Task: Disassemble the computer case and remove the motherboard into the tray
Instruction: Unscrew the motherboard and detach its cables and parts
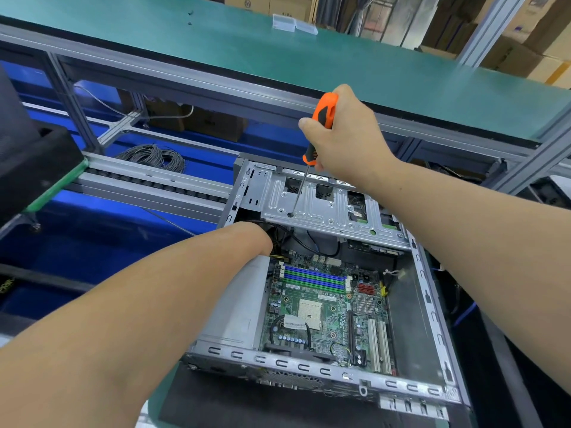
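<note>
An open grey computer case [432, 307] lies on the bench with its green motherboard [327, 310] exposed inside. Across the far end of the case sits a silver drive bracket [321, 205]. My right hand [346, 134] grips an orange and black screwdriver [323, 118], and the shaft tip rests on a dark screw [290, 215] in the bracket. My left forearm [234, 245] reaches under the bracket's left end. The left hand itself is hidden beneath the bracket among black cables.
A black mat [247, 406] lies under the case. A roller conveyor rail [148, 183] runs to the left, with a coil of grey cable [154, 156] behind it. A green upper shelf [278, 57] spans above. Blue bins [92, 242] sit below left.
</note>
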